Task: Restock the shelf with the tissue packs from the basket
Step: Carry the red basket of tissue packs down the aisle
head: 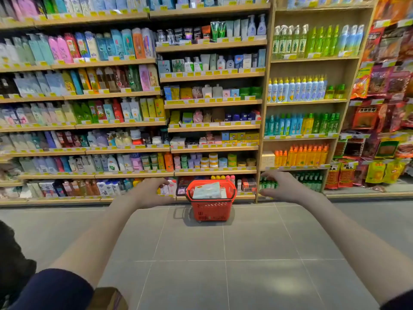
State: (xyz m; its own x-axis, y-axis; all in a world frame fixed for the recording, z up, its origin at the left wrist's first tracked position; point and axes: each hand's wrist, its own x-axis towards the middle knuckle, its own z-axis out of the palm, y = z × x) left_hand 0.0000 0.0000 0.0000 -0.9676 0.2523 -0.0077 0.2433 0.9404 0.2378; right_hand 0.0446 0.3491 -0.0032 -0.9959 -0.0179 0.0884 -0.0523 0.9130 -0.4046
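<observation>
Head view, red basket (pixel 211 211) of tissue packs (pixel 206 190) on the floor (pixel 223 253) before stocked shelves (pixel 212 148), left hand (pixel 149 193) and right hand (pixel 282 186) outstretched, fingers spread, empty.

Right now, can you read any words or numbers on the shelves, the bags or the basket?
None can be read for sure.
Yellow price tags: too small and blurred.
Bottles: labels blurred.
Snack bags: large characters show, too blurred to read.
Tissue packs in the basket: print unreadable.
</observation>
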